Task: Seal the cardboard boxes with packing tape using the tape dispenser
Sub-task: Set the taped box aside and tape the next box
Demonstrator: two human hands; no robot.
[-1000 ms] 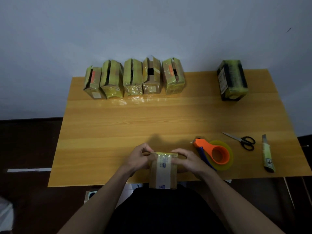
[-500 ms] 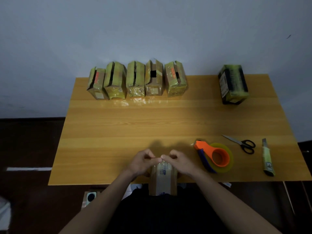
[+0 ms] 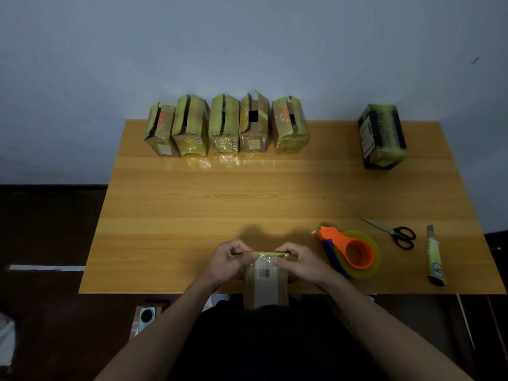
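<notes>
1. A small box [image 3: 265,281] is held at the near edge of the table [image 3: 247,193], partly overhanging it, its taped face toward the camera.
2. The box's top edge is pinched from the left by the left hand [image 3: 229,259], fingers curled.
3. The same edge is gripped from the right by the right hand [image 3: 301,261], thumb laid on the taped face (tape looks glossy there).
4. The dispenser [image 3: 347,253] lies just right of the right hand, untouched.
5. Scissors [image 3: 393,233] and a knife [image 3: 435,257] lie further right.
6. Five boxes [image 3: 226,125] are lined up at the far edge; a dark box [image 3: 382,136] is set well apart at far right.
</notes>
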